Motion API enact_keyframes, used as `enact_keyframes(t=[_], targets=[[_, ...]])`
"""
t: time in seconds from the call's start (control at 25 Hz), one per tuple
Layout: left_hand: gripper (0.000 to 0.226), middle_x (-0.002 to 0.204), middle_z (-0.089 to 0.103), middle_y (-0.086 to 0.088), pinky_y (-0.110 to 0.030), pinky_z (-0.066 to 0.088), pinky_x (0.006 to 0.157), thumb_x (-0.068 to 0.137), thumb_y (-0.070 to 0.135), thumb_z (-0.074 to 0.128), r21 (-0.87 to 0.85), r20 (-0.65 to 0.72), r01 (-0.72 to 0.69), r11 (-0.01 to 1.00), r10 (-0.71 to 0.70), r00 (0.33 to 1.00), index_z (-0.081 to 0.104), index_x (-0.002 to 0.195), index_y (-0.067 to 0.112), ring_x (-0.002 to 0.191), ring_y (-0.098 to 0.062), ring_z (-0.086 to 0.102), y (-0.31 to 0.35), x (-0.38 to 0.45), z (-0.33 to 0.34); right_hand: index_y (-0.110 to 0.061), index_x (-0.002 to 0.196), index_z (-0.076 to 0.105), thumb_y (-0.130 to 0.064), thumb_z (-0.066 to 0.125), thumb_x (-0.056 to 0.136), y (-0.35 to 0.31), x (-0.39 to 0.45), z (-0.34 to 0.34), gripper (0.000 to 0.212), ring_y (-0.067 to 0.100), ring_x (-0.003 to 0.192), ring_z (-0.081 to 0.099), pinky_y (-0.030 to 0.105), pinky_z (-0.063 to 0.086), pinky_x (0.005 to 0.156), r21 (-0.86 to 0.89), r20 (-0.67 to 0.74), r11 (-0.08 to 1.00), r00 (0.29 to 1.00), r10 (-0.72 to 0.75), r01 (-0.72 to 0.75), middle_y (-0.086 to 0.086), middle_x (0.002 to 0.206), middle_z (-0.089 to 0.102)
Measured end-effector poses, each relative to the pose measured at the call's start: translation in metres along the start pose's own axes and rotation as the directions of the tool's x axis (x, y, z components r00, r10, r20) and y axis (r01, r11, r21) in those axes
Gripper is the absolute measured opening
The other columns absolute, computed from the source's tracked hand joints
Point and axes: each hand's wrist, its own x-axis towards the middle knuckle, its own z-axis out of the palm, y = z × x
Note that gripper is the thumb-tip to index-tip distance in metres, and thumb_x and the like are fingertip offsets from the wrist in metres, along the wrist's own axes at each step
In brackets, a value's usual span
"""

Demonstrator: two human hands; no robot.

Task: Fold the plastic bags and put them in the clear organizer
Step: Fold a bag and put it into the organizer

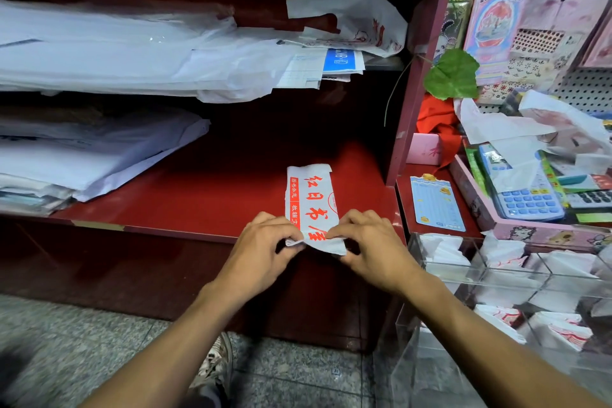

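Bag [311, 200]: white plastic strip with red print, lying flat on the red shelf [205, 195], near end lifted.
Left hand [261, 250]: fingers curled, pinching the bag's near left corner.
Right hand [371, 248]: pinching the near right corner.
Clear organizer [496, 278]: right of the hands, folded bags inside.

A white plastic bag [311, 199] with red lettering lies flat as a narrow folded strip on the red shelf [212, 195]. To its right, the clear organizer [503, 278] holds folded white bags in its compartments.
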Motion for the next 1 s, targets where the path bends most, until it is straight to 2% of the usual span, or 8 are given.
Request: enact_keyframes(t=[0.16, 0.24, 0.32, 0.48, 0.6, 0.76, 0.88, 1.0], targets=[[0.010, 0.089, 0.069, 0.016, -0.021, 0.040, 0.079, 0.086, 0.024, 0.075, -0.158, -0.001, 0.170, 0.973, -0.172, 0.985, 0.077, 0.096, 0.026, 0.092, -0.009, 0.054, 0.001, -0.001, -0.006, -0.031, 0.087, 0.073, -0.036, 0.066, 0.092, 0.007, 0.000, 0.000, 0.010, 0.012, 0.089, 0.049, 0.035, 0.040, 0.084, 0.280, -0.063, 0.955, 0.991, 0.120, -0.098, -0.017, 0.093, 0.064], [0.007, 0.082, 0.070, 0.013, -0.026, 0.044, 0.077, 0.087, 0.025, 0.074, -0.210, -0.020, 0.247, 0.946, -0.257, 0.966, 0.076, 0.093, 0.028, 0.088, -0.009, 0.060, 0.002, -0.001, -0.007, -0.029, 0.069, 0.062, -0.037, 0.065, 0.092, 0.005, 0.001, -0.002, 0.025, 0.006, 0.074, 0.048, 0.030, 0.039, 0.071, 0.360, -0.070, 0.919, 0.978, 0.199, -0.161, -0.012, 0.073, 0.061], [0.004, 0.075, 0.073, 0.012, -0.025, 0.046, 0.074, 0.087, 0.022, 0.073, -0.301, -0.019, 0.311, 0.902, -0.332, 0.943, 0.074, 0.089, 0.025, 0.079, -0.009, 0.065, 0.004, 0.002, -0.007, -0.022, 0.065, 0.056, -0.036, 0.064, 0.092, 0.002, 0.004, -0.003, 0.031, 0.005, 0.059, 0.043, 0.029, 0.037, 0.062, 0.420, -0.086, 0.885, 0.962, 0.260, -0.201, -0.004, 0.062, 0.054], [0.009, 0.060, 0.067, 0.005, -0.016, 0.040, 0.058, 0.086, 0.018, 0.073, -0.328, -0.032, 0.381, 0.864, -0.413, 0.910, 0.070, 0.088, 0.025, 0.054, -0.002, 0.051, 0.009, 0.004, -0.003, -0.020, 0.064, 0.060, -0.034, 0.065, 0.091, -0.006, 0.008, -0.004, 0.031, 0.008, 0.056, 0.045, 0.026, 0.038, 0.060, 0.453, -0.097, 0.845, 0.926, 0.365, -0.285, -0.005, 0.060, 0.058], [0.012, 0.059, 0.063, 0.008, -0.017, 0.040, 0.057, 0.084, 0.019, 0.074, -0.278, -0.064, 0.390, 0.878, -0.422, 0.904, 0.068, 0.092, 0.026, 0.054, -0.002, 0.051, 0.013, 0.006, -0.002, -0.018, 0.064, 0.064, -0.034, 0.066, 0.090, -0.009, 0.013, -0.002, 0.031, 0.014, 0.059, 0.052, 0.031, 0.042, 0.072, 0.429, -0.129, 0.840, 0.897, 0.422, -0.333, -0.004, 0.060, 0.062], [0.021, 0.064, 0.060, 0.010, -0.028, 0.049, 0.065, 0.082, 0.021, 0.076, -0.200, -0.077, 0.390, 0.899, -0.412, 0.908, 0.064, 0.097, 0.030, 0.063, -0.007, 0.056, 0.011, 0.006, -0.002, -0.018, 0.062, 0.061, -0.036, 0.066, 0.090, -0.016, 0.018, 0.001, 0.034, 0.016, 0.061, 0.054, 0.035, 0.042, 0.082, 0.340, -0.153, 0.861, 0.881, 0.447, -0.378, -0.004, 0.058, 0.060], [0.031, 0.088, 0.057, 0.013, -0.033, 0.047, 0.079, 0.084, 0.024, 0.075, -0.028, -0.096, 0.337, 0.941, -0.338, 0.936, 0.062, 0.111, 0.029, 0.087, -0.012, 0.052, 0.011, 0.005, -0.001, -0.019, 0.075, 0.062, -0.036, 0.066, 0.089, -0.020, 0.019, 0.003, 0.023, 0.021, 0.076, 0.058, 0.034, 0.038, 0.082, 0.227, -0.173, 0.885, 0.877, 0.448, -0.407, -0.005, 0.071, 0.065], [0.037, 0.120, 0.055, 0.009, -0.032, 0.041, 0.089, 0.089, 0.022, 0.070, 0.074, -0.096, 0.178, 0.981, -0.171, 0.981, 0.061, 0.125, 0.022, 0.104, -0.014, 0.043, 0.008, 0.001, -0.002, -0.025, 0.105, 0.055, -0.033, 0.063, 0.091, -0.022, 0.016, 0.005, 0.018, 0.019, 0.092, 0.050, 0.034, 0.032, 0.079, 0.074, -0.213, 0.955, 0.931, 0.296, -0.287, -0.008, 0.102, 0.058]])
